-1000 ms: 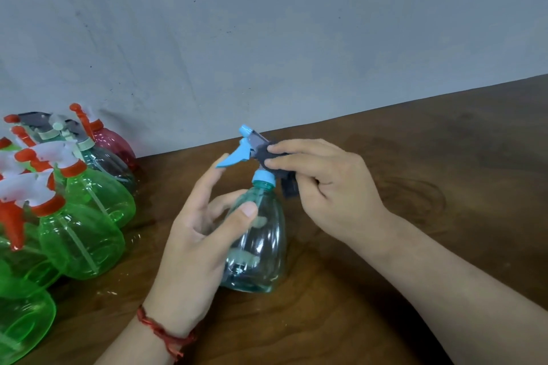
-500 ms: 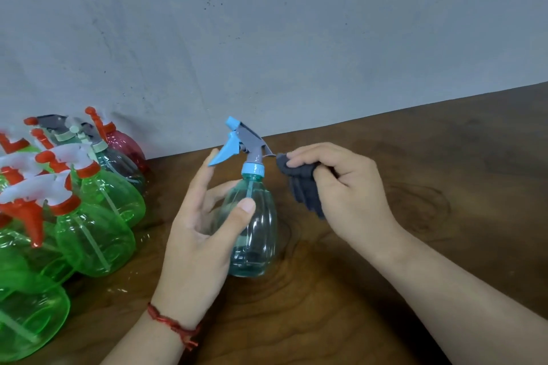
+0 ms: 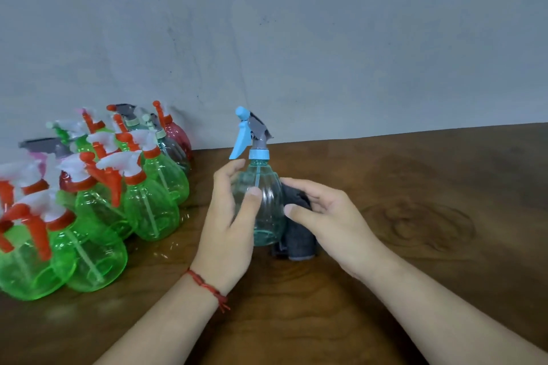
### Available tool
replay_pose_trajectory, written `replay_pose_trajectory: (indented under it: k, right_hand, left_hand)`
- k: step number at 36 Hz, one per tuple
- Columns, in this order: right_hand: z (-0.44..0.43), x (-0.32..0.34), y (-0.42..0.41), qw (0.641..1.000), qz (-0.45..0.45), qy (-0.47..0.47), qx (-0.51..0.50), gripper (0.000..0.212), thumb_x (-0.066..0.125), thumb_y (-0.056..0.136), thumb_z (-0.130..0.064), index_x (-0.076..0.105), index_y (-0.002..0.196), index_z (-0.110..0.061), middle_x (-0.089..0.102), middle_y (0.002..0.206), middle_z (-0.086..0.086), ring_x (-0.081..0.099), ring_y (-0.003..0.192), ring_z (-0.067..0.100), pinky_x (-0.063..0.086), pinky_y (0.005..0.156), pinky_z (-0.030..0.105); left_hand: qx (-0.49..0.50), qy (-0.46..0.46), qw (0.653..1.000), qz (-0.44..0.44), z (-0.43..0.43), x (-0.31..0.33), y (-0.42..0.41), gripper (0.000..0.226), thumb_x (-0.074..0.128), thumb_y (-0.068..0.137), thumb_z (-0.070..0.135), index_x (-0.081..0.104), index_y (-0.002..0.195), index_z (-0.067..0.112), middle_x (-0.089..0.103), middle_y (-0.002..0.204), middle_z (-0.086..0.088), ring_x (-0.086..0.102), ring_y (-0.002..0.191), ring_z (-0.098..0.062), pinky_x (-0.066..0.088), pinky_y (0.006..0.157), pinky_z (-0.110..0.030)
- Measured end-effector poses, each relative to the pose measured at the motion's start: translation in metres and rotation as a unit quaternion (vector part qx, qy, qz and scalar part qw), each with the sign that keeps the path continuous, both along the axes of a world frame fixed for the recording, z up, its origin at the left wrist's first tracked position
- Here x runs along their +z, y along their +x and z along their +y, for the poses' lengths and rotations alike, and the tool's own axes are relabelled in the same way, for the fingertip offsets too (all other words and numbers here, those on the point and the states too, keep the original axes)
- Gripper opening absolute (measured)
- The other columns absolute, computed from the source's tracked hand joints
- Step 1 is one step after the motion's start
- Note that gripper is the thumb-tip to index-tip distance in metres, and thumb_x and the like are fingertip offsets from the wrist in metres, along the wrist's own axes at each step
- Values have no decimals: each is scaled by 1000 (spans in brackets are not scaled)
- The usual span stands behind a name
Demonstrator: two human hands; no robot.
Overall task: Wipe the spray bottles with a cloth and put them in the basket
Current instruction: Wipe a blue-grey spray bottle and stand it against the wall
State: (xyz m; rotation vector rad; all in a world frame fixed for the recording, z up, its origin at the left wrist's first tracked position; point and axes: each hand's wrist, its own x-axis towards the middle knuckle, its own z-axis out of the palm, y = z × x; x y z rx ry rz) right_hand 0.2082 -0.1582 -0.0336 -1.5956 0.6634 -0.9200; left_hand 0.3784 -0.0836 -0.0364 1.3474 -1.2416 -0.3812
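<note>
- A plain indoor work spot; whether it is a home or a workshop cannot be told.
- A dark, wood-grained worktop (image 3: pixel 415 261) butts against a bare grey wall (image 3: pixel 296 38), scuffed and speckled.
- Many near-identical plastic spray bottles (image 3: pixel 148 201), mostly green, stand crowded together at the left.

— The bottle (image 3: pixel 268 213)? Clear, glossy plastic, ribbed; the green bottles (image 3: pixel 154 210) shine the same.
— And the cloth (image 3: pixel 298 247)?
— Dark, matt, soft-looking, perhaps microfibre. The table (image 3: pixel 415 187) is polished wood; the wall (image 3: pixel 296 38) is dull and rough.
</note>
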Motion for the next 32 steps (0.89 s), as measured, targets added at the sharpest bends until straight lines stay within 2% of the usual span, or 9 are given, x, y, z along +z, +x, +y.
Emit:
replay_pose_trajectory:
  k: [4, 7, 9, 14, 18, 23, 25, 29, 32]
  right_hand:
    - [7, 6, -1, 1000, -7, -26, 6, 44, 70, 97, -1, 70, 137, -21, 73, 130, -13, 66, 126, 5, 52, 111, 38]
    - [17, 7, 2, 998, 20, -52, -1, 41, 72, 97, -4, 72, 133, -24, 74, 127, -16, 67, 122, 2, 54, 110, 36]
    - [28, 7, 10, 998, 37, -60, 5, 39, 72, 98, -7, 73, 131, -27, 74, 126, -17, 67, 121, 3, 55, 109, 37]
    - [56, 13, 46, 993, 76, -73, 44, 41, 72, 97, -13, 72, 132, -35, 74, 124, -21, 68, 119, 2, 55, 107, 37]
    - [74, 24, 77, 983, 135, -110, 62, 46, 78, 93, -25, 68, 136, -39, 70, 127, -26, 64, 118, -8, 52, 105, 23]
    - [94, 27, 109, 961, 197, -190, 30, 44, 77, 93, -21, 70, 135, -35, 66, 125, -23, 59, 114, -11, 44, 98, 5]
    - [101, 26, 119, 958, 208, -198, 27, 45, 76, 94, -18, 70, 136, -33, 64, 125, -23, 59, 113, -11, 43, 96, 2]
    - [109, 29, 133, 954, 222, -199, 30, 50, 76, 94, -15, 66, 140, -33, 61, 123, -22, 58, 109, -13, 41, 93, -1]
    - [112, 30, 142, 950, 240, -197, 29, 53, 71, 97, -11, 63, 144, -34, 60, 127, -22, 58, 114, -8, 40, 99, 1]
  left_hand:
    - [-14, 12, 1000, -17, 24, 9, 1, 51, 64, 104, 39, 45, 150, 30, 60, 138, 28, 57, 133, 2, 48, 106, -17]
    - [-3, 33, 999, -31, 51, 6, 9, 64, 74, 96, 41, 46, 153, 32, 58, 148, 13, 53, 142, -13, 49, 115, -42]
    - [14, 46, 998, -39, 69, 4, 16, 65, 76, 94, 44, 48, 152, 34, 58, 149, 11, 52, 144, -14, 48, 117, -46]
    - [71, 32, 997, -20, 106, 5, 39, 54, 79, 94, 38, 56, 142, 45, 63, 141, 17, 58, 136, -7, 45, 115, -33]
    - [111, 38, 993, -28, 124, 0, 63, 52, 81, 94, 33, 58, 133, 57, 59, 136, 23, 59, 134, -4, 43, 112, -26]
    - [142, 73, 986, -40, 138, -14, 85, 55, 81, 93, 34, 54, 138, 49, 55, 135, 23, 56, 134, 0, 42, 114, -25]
    - [145, 77, 985, -45, 141, -17, 92, 54, 82, 93, 33, 52, 134, 51, 55, 134, 23, 55, 133, 3, 41, 112, -19]
    - [165, 93, 974, -120, 142, -17, 105, 57, 79, 95, 30, 53, 145, 30, 54, 138, 14, 52, 128, 8, 33, 103, 1]
    - [180, 107, 967, -145, 143, -18, 114, 57, 75, 98, 31, 51, 149, 26, 52, 140, 13, 53, 130, -4, 38, 104, -9]
